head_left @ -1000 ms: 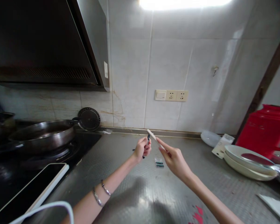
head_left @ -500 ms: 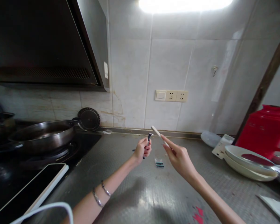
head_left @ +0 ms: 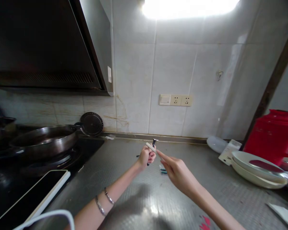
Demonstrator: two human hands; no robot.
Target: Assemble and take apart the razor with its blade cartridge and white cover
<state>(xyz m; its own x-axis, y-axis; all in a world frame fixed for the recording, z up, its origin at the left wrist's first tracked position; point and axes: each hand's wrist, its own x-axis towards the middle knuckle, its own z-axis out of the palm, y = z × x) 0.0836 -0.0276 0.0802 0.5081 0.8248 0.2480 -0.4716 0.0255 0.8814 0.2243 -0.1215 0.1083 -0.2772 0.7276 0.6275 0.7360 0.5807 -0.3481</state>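
My left hand (head_left: 145,157) is closed around the handle of a dark razor (head_left: 154,142). The razor stands upright, its small metallic head showing above the fist. Between the fingers and thumb of my right hand (head_left: 181,174) is a slim off-white stick (head_left: 150,147), kind unclear. Its far end lies across the front of the left fist, just below the razor head; whether it touches cannot be made out. A small clear packet with dark green pieces (head_left: 163,169) lies on the metal counter (head_left: 120,198), partly behind the right hand. A thin dark end (head_left: 137,156) pokes out left of my left hand.
On the left, a steel pan (head_left: 45,140) sits on the black hob, with a phone (head_left: 38,195) and a white cable (head_left: 55,212) nearer me. At right stand stacked bowls (head_left: 256,182), a white card (head_left: 229,152) and a red jug (head_left: 271,134).
My right hand has brought the off-white stick left and down, from beside the razor to in front of my left fist. The left hand has barely moved and keeps the razor.
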